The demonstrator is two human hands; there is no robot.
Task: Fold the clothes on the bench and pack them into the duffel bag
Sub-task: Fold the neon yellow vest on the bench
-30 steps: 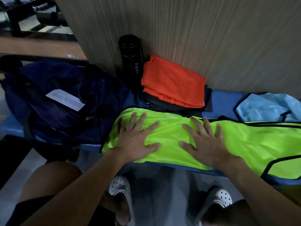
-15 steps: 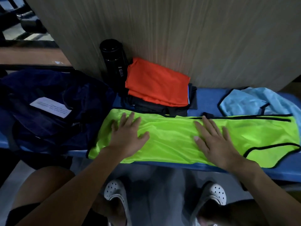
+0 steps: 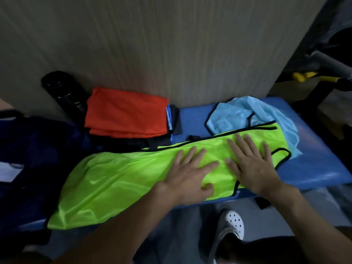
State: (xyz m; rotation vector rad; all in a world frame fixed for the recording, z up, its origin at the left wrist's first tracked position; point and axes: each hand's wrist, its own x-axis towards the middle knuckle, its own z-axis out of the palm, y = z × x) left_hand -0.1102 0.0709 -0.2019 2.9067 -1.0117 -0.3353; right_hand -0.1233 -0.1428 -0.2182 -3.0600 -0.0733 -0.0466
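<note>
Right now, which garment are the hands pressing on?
The neon yellow vest: left hand and right hand lie flat on it. The orange shirt sits folded by the wall; the light blue garment lies crumpled.

Neon yellow-green bib (image 3: 133, 180), black trim, spread long and flat along front edge of blue padded bench (image 3: 314, 164). My left hand (image 3: 188, 172) and right hand (image 3: 251, 164) lie flat, fingers spread, on its right half. Light blue bib (image 3: 228, 117) crumpled at bench's right end, partly under neon one. Orange garment (image 3: 125, 113) folded, topping dark folded stack (image 3: 160, 141) at back of bench. Navy duffel bag (image 3: 38, 149) at left end, touching neon bib's left edge.
</note>
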